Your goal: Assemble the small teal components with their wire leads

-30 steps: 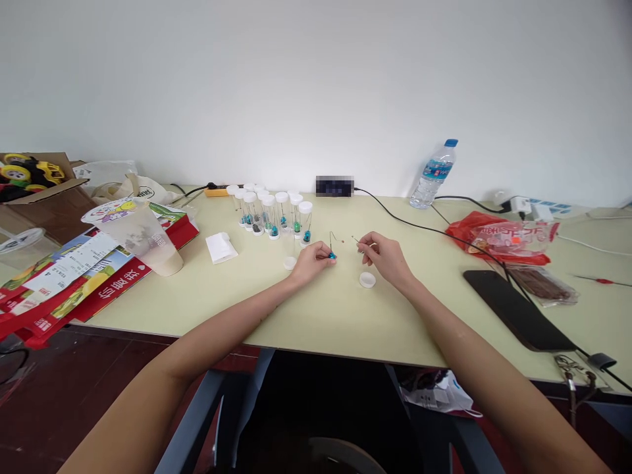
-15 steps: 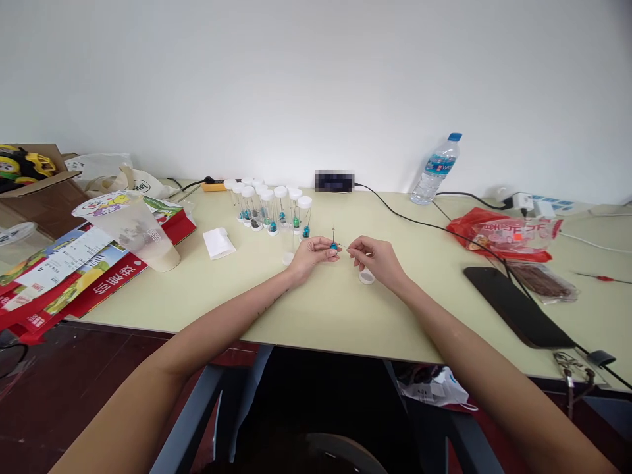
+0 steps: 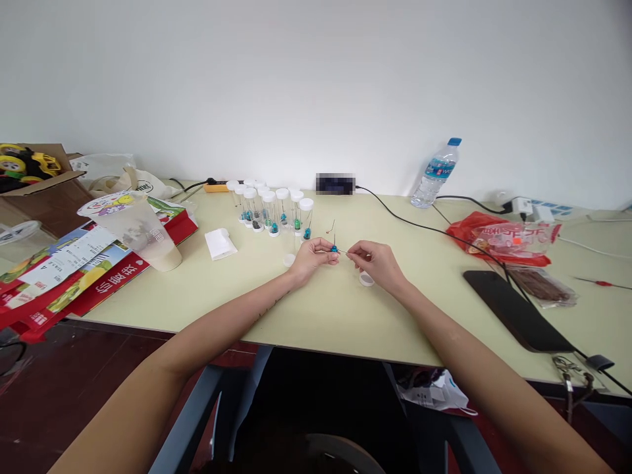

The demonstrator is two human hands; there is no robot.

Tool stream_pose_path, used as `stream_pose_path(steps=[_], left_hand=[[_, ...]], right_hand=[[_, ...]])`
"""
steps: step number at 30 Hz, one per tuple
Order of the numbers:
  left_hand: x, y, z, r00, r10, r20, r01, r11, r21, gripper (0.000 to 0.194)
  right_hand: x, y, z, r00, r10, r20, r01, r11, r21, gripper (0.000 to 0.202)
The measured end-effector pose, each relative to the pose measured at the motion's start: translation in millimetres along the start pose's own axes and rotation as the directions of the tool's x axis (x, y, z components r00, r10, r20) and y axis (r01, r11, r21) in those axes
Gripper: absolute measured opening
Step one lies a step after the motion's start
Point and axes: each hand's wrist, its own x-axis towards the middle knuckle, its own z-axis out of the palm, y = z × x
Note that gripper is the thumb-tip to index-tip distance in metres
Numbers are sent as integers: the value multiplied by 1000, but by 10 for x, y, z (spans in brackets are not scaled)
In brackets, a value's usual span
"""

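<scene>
My left hand point(image 3: 307, 262) pinches a small blue piece point(image 3: 334, 249) with a thin dark stem standing up from it. Facing it, my right hand point(image 3: 378, 260) has thumb and forefinger closed on a thin wire-like stick point(image 3: 342, 253) that points at the blue piece. Just under the right fingers, a round white cap point(image 3: 366, 279) lies on the table. Behind my left wrist is a clear tube point(image 3: 289, 249), partly hidden. Several capped clear tubes point(image 3: 269, 212) holding small blue, green and dark stemmed pieces stand further back. A thin bent wire point(image 3: 331, 228) lies beyond my left fingertips.
White folded tissue point(image 3: 220, 244), a drink cup point(image 3: 148, 234) and red printed bags point(image 3: 106, 280) are at the left. To the right are a water bottle point(image 3: 436, 173), a red plastic bag point(image 3: 503, 238) and a black phone-like slab point(image 3: 513, 309). A black cable point(image 3: 409, 222) crosses the table.
Both hands stay almost in place, pinching the same things. The view has shifted slightly, and the thin bent wire behind the left fingers now shows apart from the blue piece's stem.
</scene>
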Motion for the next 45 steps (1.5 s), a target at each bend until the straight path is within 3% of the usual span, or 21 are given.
stream_pose_path(steps=[11,22,32,40,45], left_hand=[[-8,-10,3,1000,4,18,-4,1000,16,33],[13,-11,11,998,60,17,-60,998,-30,29],[20,-38,0,998,16,54,-15,999,-33,34],[11,-16,3,994,21,103,-15,998,-63,28],[20,-22,-9,991,22,131,-17,999,-35,28]], right_hand=[[-8,7,-7,997,-74,7,74,986,-147,18],[-29,4,-37,960,-281,3,258,879,-401,23],[-44,20,-49,933,-355,63,320,734,-599,26],[-66,10,-55,892,-415,181,390,503,-771,26],[-74,-31,-83,875,-426,229,419,431,-800,29]])
